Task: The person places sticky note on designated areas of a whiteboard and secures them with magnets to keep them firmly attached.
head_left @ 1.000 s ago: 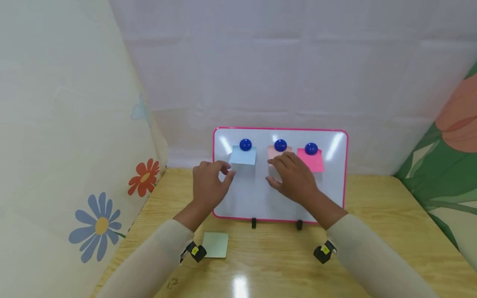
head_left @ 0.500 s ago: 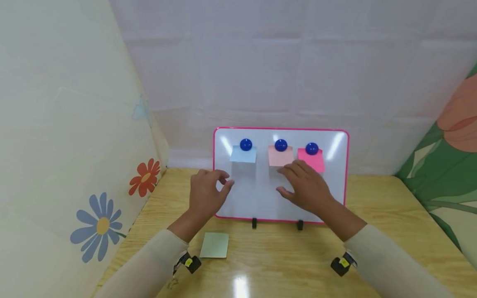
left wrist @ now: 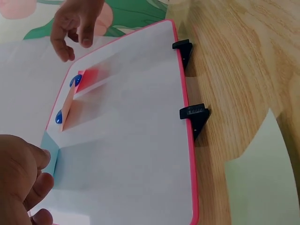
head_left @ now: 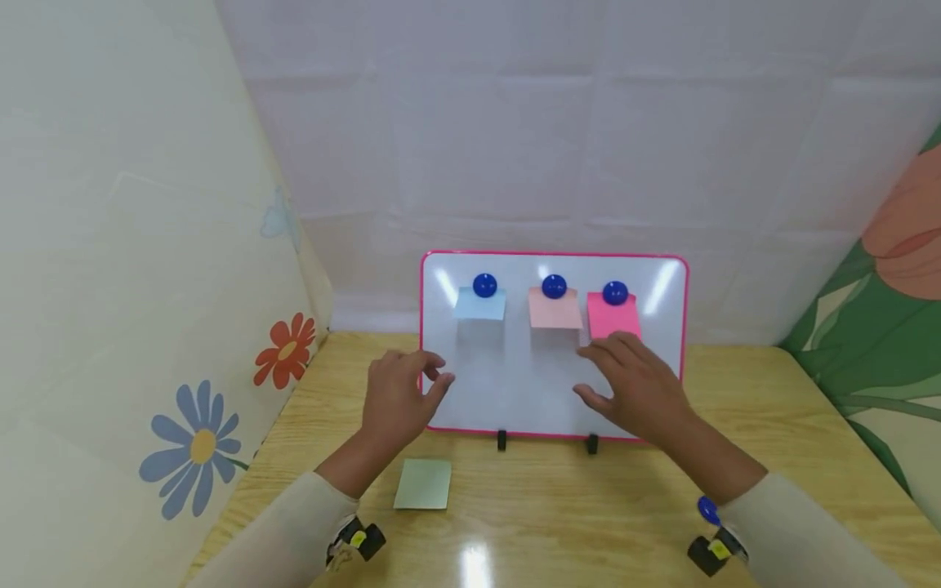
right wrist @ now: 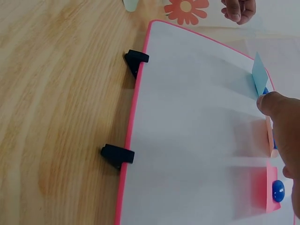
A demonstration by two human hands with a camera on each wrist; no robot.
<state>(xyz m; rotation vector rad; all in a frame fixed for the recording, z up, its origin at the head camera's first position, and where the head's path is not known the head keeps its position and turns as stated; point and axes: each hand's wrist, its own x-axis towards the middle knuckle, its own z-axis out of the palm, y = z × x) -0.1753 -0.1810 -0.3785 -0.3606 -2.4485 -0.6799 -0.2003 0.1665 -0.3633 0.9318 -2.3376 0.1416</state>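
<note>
A whiteboard [head_left: 507, 384] with a pink frame stands on the table. Along its upper part a light blue sticky note [head_left: 480, 305], a pale pink one [head_left: 555, 314] and a bright pink one [head_left: 612, 318] each hang under a round blue magnet [head_left: 484, 285]. Their lower edges stick out from the board. My left hand [head_left: 400, 396] hovers before the board's left edge, fingers loosely bent, holding nothing. In front of the right half, my right hand [head_left: 635, 388] is held up with thumb and fingers apart and nothing between them, overlapping the bright pink note's lower edge.
A pale green sticky note [head_left: 423, 484] lies on the wooden table [head_left: 544, 514] in front of the board. Partly behind the right sleeve lies another blue magnet [head_left: 709, 510]. Two black clips [head_left: 501, 441] support the board's bottom edge.
Both hands have drawn back toward me, the right one moving right and down, the left slightly left and down. The pale pink note is now uncovered, and the magnet by the right sleeve has come into view.
</note>
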